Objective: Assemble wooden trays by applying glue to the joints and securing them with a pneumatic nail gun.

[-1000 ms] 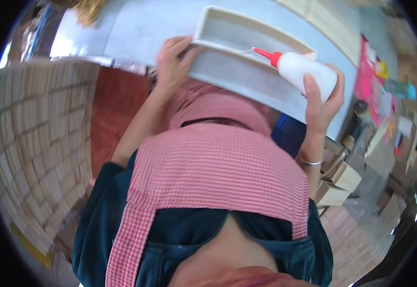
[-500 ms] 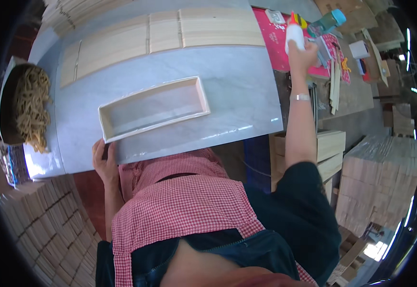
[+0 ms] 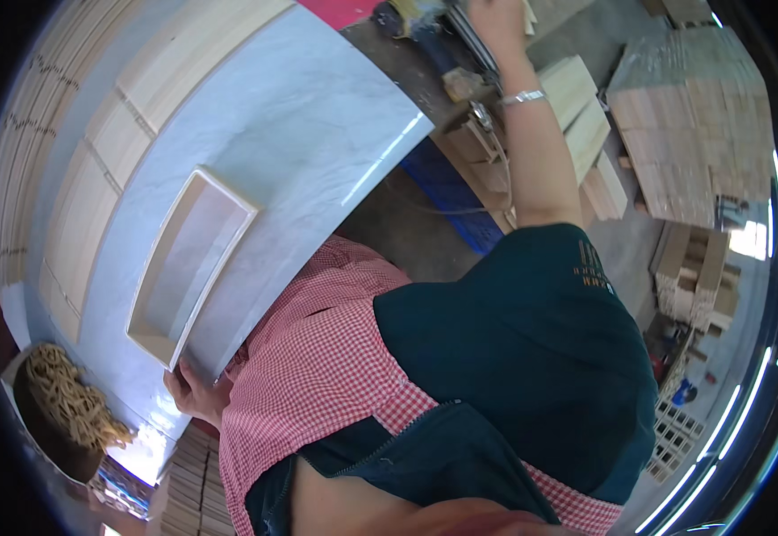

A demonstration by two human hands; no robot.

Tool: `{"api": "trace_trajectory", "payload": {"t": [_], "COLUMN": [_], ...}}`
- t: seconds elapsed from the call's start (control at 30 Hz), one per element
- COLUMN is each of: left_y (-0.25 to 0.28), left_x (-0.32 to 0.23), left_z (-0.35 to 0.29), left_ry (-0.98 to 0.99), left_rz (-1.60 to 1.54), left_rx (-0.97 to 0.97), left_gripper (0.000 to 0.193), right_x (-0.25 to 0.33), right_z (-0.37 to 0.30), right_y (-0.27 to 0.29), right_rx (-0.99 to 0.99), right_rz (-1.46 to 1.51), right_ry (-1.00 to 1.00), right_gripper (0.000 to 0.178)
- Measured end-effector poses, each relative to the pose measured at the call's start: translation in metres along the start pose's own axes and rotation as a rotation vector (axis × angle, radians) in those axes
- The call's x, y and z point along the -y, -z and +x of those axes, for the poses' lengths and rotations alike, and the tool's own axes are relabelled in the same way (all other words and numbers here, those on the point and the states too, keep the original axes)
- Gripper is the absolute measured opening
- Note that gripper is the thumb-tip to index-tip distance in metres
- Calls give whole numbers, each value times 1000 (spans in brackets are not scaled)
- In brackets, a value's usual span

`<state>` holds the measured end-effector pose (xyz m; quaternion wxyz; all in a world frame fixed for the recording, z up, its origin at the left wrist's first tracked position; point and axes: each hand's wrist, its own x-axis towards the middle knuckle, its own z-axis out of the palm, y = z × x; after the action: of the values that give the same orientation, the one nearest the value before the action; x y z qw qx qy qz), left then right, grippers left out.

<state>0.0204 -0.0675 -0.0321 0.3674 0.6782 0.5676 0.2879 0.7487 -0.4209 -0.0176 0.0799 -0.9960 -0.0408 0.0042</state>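
A shallow wooden tray [image 3: 188, 268] lies open side up on the pale marble surface [image 3: 317, 116], long axis from lower left to upper right. The left hand [image 3: 194, 393] grips its near end. The right hand [image 3: 496, 16] reaches to cluttered workshop stacks, its grasp unclear.

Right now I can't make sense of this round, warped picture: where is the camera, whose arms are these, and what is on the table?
The camera sits on a person's head and looks down through a fisheye lens, so straight edges bend. The red-checked apron and dark shirt are the wearer's own body. The left hand rests at the near edge of the pale marble-like tabletop, just beside a shallow open wooden tray that lies on it. The right hand reaches far up to a cluttered bench, largely cut off by the picture's edge, so what it holds cannot be told. Flat wooden boards lie along the table's far side, and stacked wood pieces sit on the floor.
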Motion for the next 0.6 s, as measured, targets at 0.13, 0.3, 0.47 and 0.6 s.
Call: {"api": "trace_trajectory", "payload": {"t": [0.13, 0.3, 0.47, 0.6], "left_y": [12, 7, 9, 7], "left_x": [5, -2, 1, 1], "left_z": [0, 0, 1, -1], "left_ry": [-15, -29, -86, -123], "left_rz": [43, 56, 16, 11], "left_rx": [8, -1, 9, 0], "left_gripper": [22, 23, 23, 23], "right_x": [-91, -131, -150, -138], "right_z": [-122, -141, -112, -104], "right_y": [59, 75, 54, 53], "right_rx": [-319, 63, 235, 326], "right_rz": [-91, -71, -45, 7], "right_ry": [-249, -549, -431, -482], "right_gripper": [72, 80, 91, 96]}}
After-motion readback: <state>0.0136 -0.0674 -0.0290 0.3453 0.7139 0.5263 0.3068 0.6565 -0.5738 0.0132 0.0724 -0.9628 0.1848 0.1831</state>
